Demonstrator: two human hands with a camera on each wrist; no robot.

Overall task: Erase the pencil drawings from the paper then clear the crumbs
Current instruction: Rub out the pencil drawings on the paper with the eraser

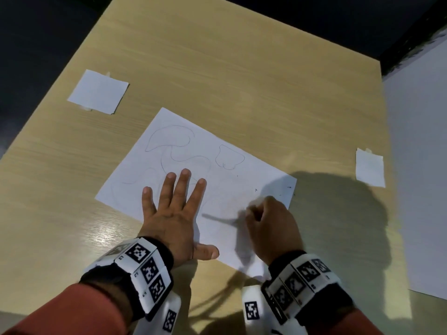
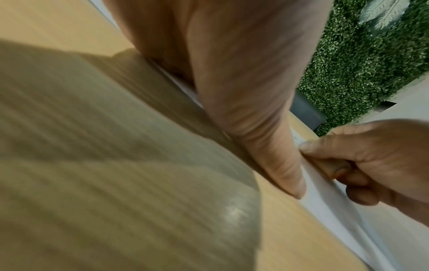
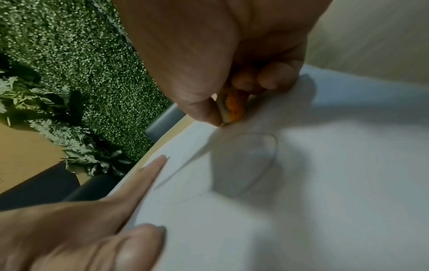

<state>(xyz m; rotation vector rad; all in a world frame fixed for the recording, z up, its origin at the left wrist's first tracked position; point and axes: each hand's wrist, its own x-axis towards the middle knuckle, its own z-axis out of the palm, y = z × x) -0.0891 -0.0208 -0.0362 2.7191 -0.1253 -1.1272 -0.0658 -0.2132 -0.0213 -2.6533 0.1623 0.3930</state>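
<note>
A white sheet of paper [image 1: 217, 170] with curvy pencil outlines [image 1: 174, 146] lies slanted on the wooden table [image 1: 217, 68]. My left hand [image 1: 174, 206] lies flat on its near left part, fingers spread and straight. My right hand [image 1: 268, 223] is curled near the sheet's right corner and pinches a small orange-and-white eraser [image 3: 232, 108], whose tip touches the paper [image 3: 301, 183]. In the head view the eraser is hidden by the fingers. A few dark specks [image 1: 289, 187] sit near the sheet's right corner. In the left wrist view my left thumb [image 2: 274, 146] lies at the paper's edge.
Two small white paper squares are taped to the table, one at the far left [image 1: 98, 91] and one at the right edge [image 1: 370, 168]. A white surface [image 1: 420, 165] borders the table on the right. A green hedge wall [image 3: 81, 45] stands beyond the table.
</note>
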